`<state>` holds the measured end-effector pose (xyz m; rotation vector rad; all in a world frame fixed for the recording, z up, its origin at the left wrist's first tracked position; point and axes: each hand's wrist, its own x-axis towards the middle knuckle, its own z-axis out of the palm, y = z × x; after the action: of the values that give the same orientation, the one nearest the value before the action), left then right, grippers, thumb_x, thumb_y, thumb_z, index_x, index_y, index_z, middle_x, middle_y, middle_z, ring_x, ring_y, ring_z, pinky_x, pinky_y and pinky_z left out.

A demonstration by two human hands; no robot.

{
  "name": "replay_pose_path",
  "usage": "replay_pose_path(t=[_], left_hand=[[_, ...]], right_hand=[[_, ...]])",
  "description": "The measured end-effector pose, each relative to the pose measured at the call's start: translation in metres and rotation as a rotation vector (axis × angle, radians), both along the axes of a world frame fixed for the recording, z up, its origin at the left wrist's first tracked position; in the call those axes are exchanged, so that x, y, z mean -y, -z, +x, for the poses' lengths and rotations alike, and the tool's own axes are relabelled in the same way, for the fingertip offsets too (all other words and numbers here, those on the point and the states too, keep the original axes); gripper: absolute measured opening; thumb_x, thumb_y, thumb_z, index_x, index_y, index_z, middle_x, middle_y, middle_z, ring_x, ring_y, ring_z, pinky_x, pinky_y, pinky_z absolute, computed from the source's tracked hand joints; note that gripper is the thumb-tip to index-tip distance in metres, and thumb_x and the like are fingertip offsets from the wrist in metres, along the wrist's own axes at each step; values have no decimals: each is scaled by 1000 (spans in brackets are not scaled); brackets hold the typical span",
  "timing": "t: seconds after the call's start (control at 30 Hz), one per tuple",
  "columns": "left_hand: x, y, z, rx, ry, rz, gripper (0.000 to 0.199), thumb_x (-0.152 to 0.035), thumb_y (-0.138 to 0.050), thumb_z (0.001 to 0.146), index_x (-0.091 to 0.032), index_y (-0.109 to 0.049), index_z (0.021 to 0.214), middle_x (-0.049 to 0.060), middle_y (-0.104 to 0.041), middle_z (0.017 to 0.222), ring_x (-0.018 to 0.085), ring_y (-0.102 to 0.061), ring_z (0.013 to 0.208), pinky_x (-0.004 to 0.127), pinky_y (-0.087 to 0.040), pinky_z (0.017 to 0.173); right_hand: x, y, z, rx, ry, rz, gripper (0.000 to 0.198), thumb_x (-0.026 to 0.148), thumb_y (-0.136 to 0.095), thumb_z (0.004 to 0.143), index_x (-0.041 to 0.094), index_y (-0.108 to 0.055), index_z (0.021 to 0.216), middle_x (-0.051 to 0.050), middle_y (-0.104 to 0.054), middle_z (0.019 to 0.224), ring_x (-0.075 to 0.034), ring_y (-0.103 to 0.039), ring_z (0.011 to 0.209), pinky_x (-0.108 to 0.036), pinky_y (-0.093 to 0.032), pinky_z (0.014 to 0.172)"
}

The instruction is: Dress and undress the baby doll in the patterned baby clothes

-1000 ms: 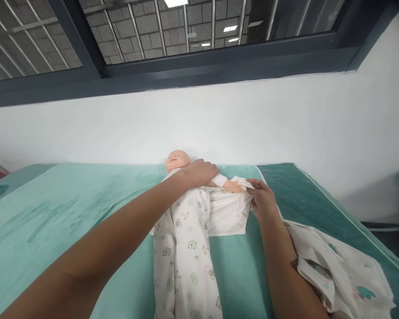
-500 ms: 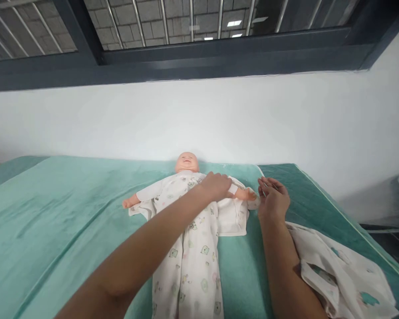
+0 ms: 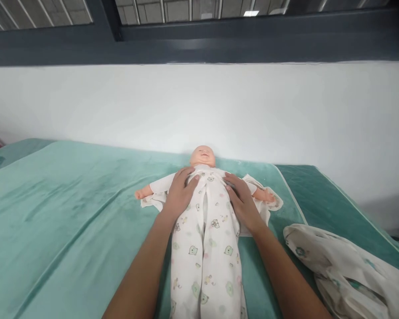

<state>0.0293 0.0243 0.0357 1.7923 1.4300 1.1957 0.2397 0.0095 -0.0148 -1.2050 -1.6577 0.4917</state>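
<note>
A baby doll [image 3: 203,156] lies on its back, arms stretched out to both sides. White printed baby trousers [image 3: 206,239] cover its legs and reach up to the chest, over a white long-sleeved top [image 3: 162,184]. My left hand [image 3: 182,190] lies against the left side of the doll's chest, fingers extended and thumb apart. On the chest's other side rests my right hand [image 3: 241,197], its fingers likewise stretched over the cloth. Beneath the doll's arms a white garment [image 3: 264,208] is spread out, partly hidden by the body.
A crumpled white printed cloth [image 3: 346,261] lies at the right. The bed or table has a green plush cover [image 3: 86,212] with a long crease on the left. A white wall [image 3: 199,106] rises behind the doll's head, below a dark window frame [image 3: 219,44].
Both hands have left the doll's arm at the right and moved onto the two sides of its chest. The camera view has shifted slightly.
</note>
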Motion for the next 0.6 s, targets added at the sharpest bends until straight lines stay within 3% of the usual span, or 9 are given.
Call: replay_pose_path(t=[0.23, 0.4, 0.6], left_hand=[[-1, 4, 5, -40, 14, 48, 24, -40, -63, 86, -24, -59, 104, 7, -58, 131, 23, -51, 127, 40, -40, 108], [5, 4, 7, -207, 46, 289, 11, -33, -55, 93, -22, -57, 90, 6, -64, 112, 20, -56, 111, 36, -43, 98], [10, 8, 14, -458, 48, 534, 22, -34, -41, 101, -21, -55, 91, 5, -64, 90, 20, -54, 88, 35, -41, 82]], right_hand=[[6, -7, -2, -19, -76, -105, 40, 48, -52, 94, 33, -53, 131, -3, -45, 151, -22, -32, 144, -51, -18, 121], [10, -11, -5, -41, -148, -123, 47, 47, -59, 90, 34, -50, 134, -3, -37, 155, -23, -28, 146, -50, -17, 121], [15, -16, -9, -19, -181, -91, 52, 46, -68, 83, 32, -46, 128, -4, -29, 158, -25, -22, 147, -49, -18, 121]])
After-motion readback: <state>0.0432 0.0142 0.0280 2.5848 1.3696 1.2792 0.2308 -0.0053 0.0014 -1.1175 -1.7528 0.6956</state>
